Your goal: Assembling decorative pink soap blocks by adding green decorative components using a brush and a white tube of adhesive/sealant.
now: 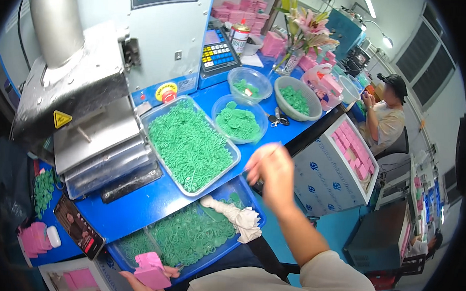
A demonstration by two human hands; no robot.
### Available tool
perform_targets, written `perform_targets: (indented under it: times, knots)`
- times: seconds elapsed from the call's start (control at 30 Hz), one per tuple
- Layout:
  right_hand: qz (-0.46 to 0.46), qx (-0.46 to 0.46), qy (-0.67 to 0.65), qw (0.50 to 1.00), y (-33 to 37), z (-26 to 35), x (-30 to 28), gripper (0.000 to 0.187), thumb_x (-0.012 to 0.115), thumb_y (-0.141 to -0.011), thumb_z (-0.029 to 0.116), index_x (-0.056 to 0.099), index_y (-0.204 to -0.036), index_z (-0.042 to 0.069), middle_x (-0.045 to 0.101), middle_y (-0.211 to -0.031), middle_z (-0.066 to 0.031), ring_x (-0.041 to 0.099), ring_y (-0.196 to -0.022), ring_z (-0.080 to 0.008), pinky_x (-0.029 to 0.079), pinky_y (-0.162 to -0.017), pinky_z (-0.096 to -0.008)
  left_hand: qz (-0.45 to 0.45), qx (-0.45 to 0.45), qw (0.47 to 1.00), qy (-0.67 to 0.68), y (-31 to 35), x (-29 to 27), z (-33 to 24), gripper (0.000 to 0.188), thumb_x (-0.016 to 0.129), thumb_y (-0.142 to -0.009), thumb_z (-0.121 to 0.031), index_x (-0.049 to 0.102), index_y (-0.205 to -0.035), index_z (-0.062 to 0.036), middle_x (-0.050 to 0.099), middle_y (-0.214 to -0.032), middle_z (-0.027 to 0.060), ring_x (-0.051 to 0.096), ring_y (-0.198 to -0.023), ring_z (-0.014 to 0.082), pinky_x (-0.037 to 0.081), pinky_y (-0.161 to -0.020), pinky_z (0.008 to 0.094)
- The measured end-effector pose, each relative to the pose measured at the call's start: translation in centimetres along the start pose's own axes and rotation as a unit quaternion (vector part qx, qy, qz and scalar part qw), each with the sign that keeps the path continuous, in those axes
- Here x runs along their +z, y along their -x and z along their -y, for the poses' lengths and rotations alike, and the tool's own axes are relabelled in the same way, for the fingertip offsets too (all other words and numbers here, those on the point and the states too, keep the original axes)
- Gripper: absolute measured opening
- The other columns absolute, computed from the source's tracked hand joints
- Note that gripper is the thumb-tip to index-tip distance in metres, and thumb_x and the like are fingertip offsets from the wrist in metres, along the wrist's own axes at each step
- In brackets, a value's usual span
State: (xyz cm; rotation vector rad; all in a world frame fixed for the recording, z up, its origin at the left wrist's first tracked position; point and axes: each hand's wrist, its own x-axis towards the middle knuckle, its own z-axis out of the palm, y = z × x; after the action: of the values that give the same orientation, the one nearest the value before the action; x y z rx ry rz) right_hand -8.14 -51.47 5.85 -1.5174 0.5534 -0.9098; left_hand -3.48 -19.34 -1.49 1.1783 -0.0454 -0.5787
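Low in the view, my left hand [140, 287] is closed around a pink block [152, 270] that looks like two stacked slabs. My right hand [271, 171] is raised over the table's front edge, just right of a clear tray [236, 152] of green pieces. Its fingers are curled in a pinch, and whatever they hold, if anything, is too small to make out. Below lies a blue bin [258, 210] full of tangled green pieces [186, 232]. A knotted whitish cloth [238, 217] rests at the bin's right end.
A press machine [94, 133] stands at left on the blue table. Beyond the tray are round bowls [239, 119] of green pieces, keys [278, 118] and a flower vase [289, 61]. A phone [79, 227] leans by the bin. A white crate [323, 190] holds pink blocks. Another person [387, 119] sits far right.
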Motion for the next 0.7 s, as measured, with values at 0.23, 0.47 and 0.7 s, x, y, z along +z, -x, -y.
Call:
perform_targets:
  times: [0.23, 0.47, 0.7]
  knots:
    - [-0.06, 0.016, 0.007, 0.998, -4.4, -0.1, -3.9, 0.03, 0.05, -0.098, 0.029, 0.055, -0.082, 0.005, 0.059, -0.069, -0.0032, 0.051, -0.054, -0.0069, 0.043, -0.049, -0.0211, -0.027, -0.016, 0.999, -0.008, 0.4, 1.1, 0.1, 0.054, 0.03, -0.1, -0.038, 0.056, -0.113, 0.0083, 0.066, -0.092, 0.0193, 0.066, -0.078, 0.0276, 0.055, -0.068, 0.0356]
    - [0.532, 0.265, 0.007, 0.804, 7.4, -1.5, 4.4, 0.036, 0.04, -0.099, 0.033, 0.06, -0.098, 0.002, 0.063, -0.082, -0.0071, 0.059, -0.066, -0.0126, 0.051, -0.061, -0.0285, 0.015, 0.255, 0.934, -0.251, -0.8, 3.9, -2.0, 0.046, 0.055, -0.09, -0.012, 0.046, -0.13, 0.0081, 0.062, -0.104, 0.0183, 0.06, -0.091, 0.0203, 0.047, -0.084, 0.0301]
    - [0.556, 0.407, -0.142, 0.711, 12.7, -3.3, 7.0, 0.038, 0.052, -0.096, 0.039, 0.059, -0.105, 0.003, 0.065, -0.082, -0.0057, 0.061, -0.074, -0.011, 0.049, -0.066, -0.024, 0.016, 0.152, 0.966, -0.206, -0.8, 1.1, -0.4, 0.06, 0.047, -0.096, -0.012, 0.018, -0.146, 0.0051, 0.055, -0.119, 0.0202, 0.06, -0.097, 0.0228, 0.047, -0.087, 0.0344]
